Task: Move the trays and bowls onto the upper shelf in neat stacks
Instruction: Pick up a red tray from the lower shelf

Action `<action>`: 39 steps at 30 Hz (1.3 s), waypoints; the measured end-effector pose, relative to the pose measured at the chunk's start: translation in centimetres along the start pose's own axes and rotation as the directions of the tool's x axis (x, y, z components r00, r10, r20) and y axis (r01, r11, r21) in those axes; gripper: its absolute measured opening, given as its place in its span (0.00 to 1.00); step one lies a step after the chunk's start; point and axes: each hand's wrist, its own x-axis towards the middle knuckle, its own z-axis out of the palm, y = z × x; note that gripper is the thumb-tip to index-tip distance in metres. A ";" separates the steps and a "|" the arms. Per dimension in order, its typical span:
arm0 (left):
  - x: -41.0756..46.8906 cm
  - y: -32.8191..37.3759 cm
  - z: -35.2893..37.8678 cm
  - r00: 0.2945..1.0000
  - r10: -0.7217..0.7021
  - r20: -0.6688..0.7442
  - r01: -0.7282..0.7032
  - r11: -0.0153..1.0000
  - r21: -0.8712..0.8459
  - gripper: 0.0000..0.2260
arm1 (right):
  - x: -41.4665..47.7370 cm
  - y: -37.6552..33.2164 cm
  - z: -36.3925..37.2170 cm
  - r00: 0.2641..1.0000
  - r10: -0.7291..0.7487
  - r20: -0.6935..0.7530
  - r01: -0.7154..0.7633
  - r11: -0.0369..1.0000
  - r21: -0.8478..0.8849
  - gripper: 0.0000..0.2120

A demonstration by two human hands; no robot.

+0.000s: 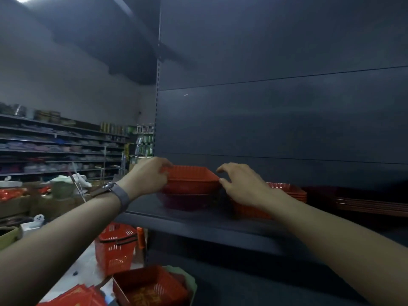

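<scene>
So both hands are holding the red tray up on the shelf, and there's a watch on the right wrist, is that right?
Not quite: the watch is on the left wrist, not the right, as the head view shows. The rest holds: the left hand and right hand both hold the red tray on the shelf.

No legible text; gold print [144, 294] in red tray [136, 275] blurred.
</scene>
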 end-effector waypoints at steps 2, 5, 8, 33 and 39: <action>0.5 -1.2 0.6 0.999 0.021 0.032 -0.023 0.998 0.057 0.18 | 1.0 -0.3 0.6 1.000 -0.001 0.025 0.002 1.000 -0.029 0.18; 1.5 -2.3 0.6 0.995 0.051 0.081 -0.057 0.995 0.084 0.15 | 2.1 -0.7 1.1 0.999 0.001 0.049 0.003 0.997 -0.077 0.16; 2.6 -2.6 -0.1 0.984 0.088 0.154 -0.102 0.991 0.085 0.10 | 2.9 -0.7 1.5 0.997 0.019 0.078 -0.012 0.997 -0.081 0.14; 3.3 -5.1 1.5 0.970 0.191 -0.151 -0.184 0.981 0.063 0.06 | 5.1 -0.1 3.7 0.992 0.023 -0.127 -0.002 0.986 0.168 0.10; 2.8 -5.1 1.6 0.934 0.246 -0.258 -0.250 0.968 0.019 0.07 | 4.7 0.3 3.0 0.971 -0.014 -0.237 0.069 0.972 0.225 0.09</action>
